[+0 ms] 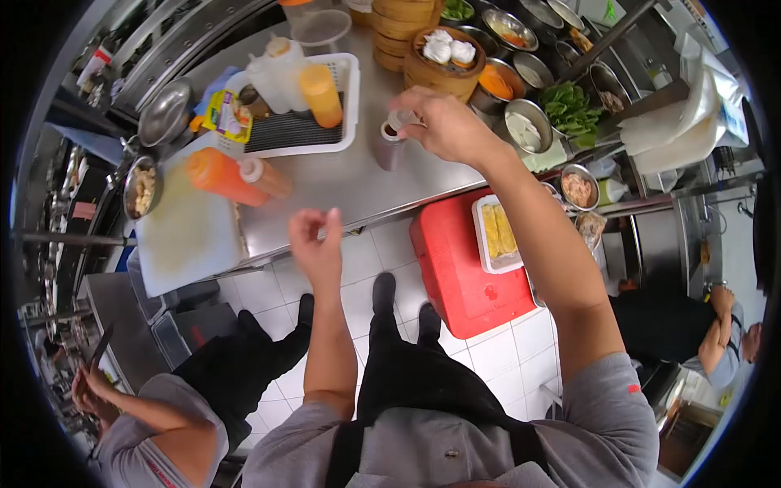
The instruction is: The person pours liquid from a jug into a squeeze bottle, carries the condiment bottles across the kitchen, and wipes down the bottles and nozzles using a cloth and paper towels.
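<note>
A translucent cap (pixel 400 120) is pinched in the fingers of my right hand (pixel 443 126), just above a squeeze bottle (pixel 390 150) with dark contents. The bottle stands upright on the steel counter, its mouth showing. My left hand (pixel 316 244) hovers in front of the counter edge, fingers loosely curled and thumb apart, with nothing visible in it. Left of it, an orange squeeze bottle (pixel 224 176) and a brownish squeeze bottle (pixel 266 177) are near the cutting board (pixel 191 220).
A white basket (pixel 351 98) holds several bottles. Bamboo steamers (pixel 443 81) with buns stand at the back, beside bowls of ingredients and leafy greens (pixel 568 110). A red box (pixel 455 276) carries a tray of yellow food (pixel 498 232). Co-workers stand left, one holding a knife (pixel 102 348), and right.
</note>
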{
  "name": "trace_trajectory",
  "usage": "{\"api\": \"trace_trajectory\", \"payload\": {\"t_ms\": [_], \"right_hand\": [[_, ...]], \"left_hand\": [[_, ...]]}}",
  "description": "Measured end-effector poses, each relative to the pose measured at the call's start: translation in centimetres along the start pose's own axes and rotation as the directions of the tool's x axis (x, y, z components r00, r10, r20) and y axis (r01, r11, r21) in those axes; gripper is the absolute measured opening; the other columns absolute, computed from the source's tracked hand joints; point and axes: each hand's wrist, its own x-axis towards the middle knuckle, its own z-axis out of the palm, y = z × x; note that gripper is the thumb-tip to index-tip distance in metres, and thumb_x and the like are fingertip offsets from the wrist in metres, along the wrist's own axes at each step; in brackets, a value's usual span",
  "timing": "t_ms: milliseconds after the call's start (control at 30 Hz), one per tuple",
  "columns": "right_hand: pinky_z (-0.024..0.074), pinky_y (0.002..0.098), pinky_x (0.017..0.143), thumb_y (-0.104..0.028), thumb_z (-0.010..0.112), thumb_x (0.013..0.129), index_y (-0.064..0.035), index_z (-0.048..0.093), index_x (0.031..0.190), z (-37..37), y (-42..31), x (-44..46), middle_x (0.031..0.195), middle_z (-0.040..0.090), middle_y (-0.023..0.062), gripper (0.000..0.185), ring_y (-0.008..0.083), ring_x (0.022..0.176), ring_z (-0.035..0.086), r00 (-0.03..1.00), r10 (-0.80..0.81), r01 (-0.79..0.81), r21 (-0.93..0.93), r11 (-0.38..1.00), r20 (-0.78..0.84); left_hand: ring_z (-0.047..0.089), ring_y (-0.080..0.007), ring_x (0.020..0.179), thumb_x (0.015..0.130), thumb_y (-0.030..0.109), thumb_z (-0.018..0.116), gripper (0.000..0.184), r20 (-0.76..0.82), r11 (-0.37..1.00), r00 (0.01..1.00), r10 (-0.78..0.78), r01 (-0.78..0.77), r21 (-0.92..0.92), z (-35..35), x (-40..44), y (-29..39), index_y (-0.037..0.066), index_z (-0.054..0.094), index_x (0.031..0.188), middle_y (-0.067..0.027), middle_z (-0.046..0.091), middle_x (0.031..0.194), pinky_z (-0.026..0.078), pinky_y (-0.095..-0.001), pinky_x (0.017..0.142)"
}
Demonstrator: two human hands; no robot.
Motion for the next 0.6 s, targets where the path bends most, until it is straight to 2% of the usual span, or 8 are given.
{"api": "trace_trajectory", "payload": {"t_ms": [167,300,367,400,433,500,533,600], "right_hand": [[0.0540,0.0449,0.092,-0.004,0.072,0.084,-0.0039,0.066,0.122,0.1,-0.2,1.6,0.117,0.068,0.0159,0.038,0.0375,0.106,0.067,0.974,-0.129,0.149,-0.101,0.984,0.186],[0.0560,0.0445,0.089,0.000,0.068,0.083,-0.0103,0.073,0.113,0.0,0.1,3.2,0.109,0.073,0.0151,0.032,0.0391,0.102,0.069,0.916,-0.265,0.301,-0.079,0.950,0.302],[0.0567,0.0443,0.088,-0.004,0.066,0.085,-0.0094,0.074,0.112,0.4,1.0,3.8,0.106,0.074,0.0168,0.028,0.0394,0.100,0.069,0.902,-0.256,0.318,-0.134,0.939,0.347],[0.0573,0.0440,0.087,-0.009,0.063,0.088,-0.0084,0.074,0.111,0.4,0.9,4.1,0.103,0.074,0.0184,0.026,0.0398,0.098,0.070,0.885,-0.260,0.347,-0.174,0.922,0.386],[0.0573,0.0440,0.087,-0.009,0.063,0.088,-0.0084,0.074,0.111,-0.1,-0.6,4.3,0.103,0.074,0.0184,0.026,0.0398,0.098,0.070,0.887,-0.259,0.347,-0.180,0.920,0.383],[0.0575,0.0452,0.087,-0.034,0.053,0.101,-0.0057,0.074,0.112,-1.1,-3.9,4.4,0.102,0.074,0.0227,0.037,0.0391,0.098,0.071,0.878,0.146,0.156,-0.561,0.813,0.456],[0.0575,0.0452,0.087,-0.034,0.053,0.101,-0.0057,0.074,0.112,-1.5,-4.9,4.5,0.102,0.074,0.0227,0.037,0.0391,0.098,0.071,0.883,0.149,0.149,-0.565,0.812,0.446],[0.0569,0.0474,0.088,-0.058,0.037,0.104,-0.0031,0.074,0.110,-2.3,-6.2,4.8,0.102,0.074,0.0241,0.067,0.0387,0.100,0.072,0.879,0.328,-0.066,-0.592,0.803,0.347]], "left_hand": [[0.057,-0.0275,0.128,0.075,0.024,0.090,0.082,0.251,0.943,0.962,0.109,-0.180,0.279,7.4,5.1,1.5,0.003,0.047,0.142,-0.0167,0.060,0.134,0.049,-0.0401,0.101],[0.064,-0.0287,0.119,0.073,0.029,0.089,0.081,0.278,0.940,0.957,0.083,-0.168,0.298,12.2,7.6,-1.1,0.001,0.051,0.139,-0.0173,0.067,0.124,0.052,-0.0394,0.097],[0.072,-0.0283,0.103,0.074,0.030,0.087,0.070,0.334,0.938,0.932,-0.142,0.019,0.346,12.6,8.4,-1.7,0.001,0.058,0.131,-0.0161,0.073,0.107,0.055,-0.0386,0.089],[0.071,-0.0376,0.102,0.074,0.028,0.087,0.060,0.354,0.955,0.929,-0.107,-0.003,0.298,12.5,8.7,-1.2,0.000,0.062,0.121,-0.0226,0.072,0.112,0.055,-0.0444,0.088],[0.071,-0.0376,0.102,0.074,0.028,0.087,0.060,0.356,0.956,0.929,-0.101,-0.008,0.293,12.6,8.7,-1.1,0.000,0.062,0.121,-0.0226,0.072,0.112,0.055,-0.0444,0.088],[0.071,-0.0399,0.101,0.075,0.028,0.087,0.060,0.420,0.950,0.905,-0.073,-0.065,0.306,12.3,8.8,-0.9,0.001,0.062,0.123,-0.0234,0.072,0.111,0.056,-0.0450,0.087],[0.071,-0.0399,0.101,0.075,0.028,0.087,0.060,0.427,0.950,0.902,-0.065,-0.076,0.304,12.3,8.7,-1.2,0.001,0.062,0.123,-0.0234,0.072,0.111,0.056,-0.0450,0.087],[0.070,-0.0404,0.102,0.076,0.025,0.085,0.058,0.368,0.965,0.930,-0.014,-0.085,0.250,12.7,8.5,-1.4,0.003,0.062,0.125,-0.0226,0.072,0.111,0.055,-0.0449,0.088]]}}
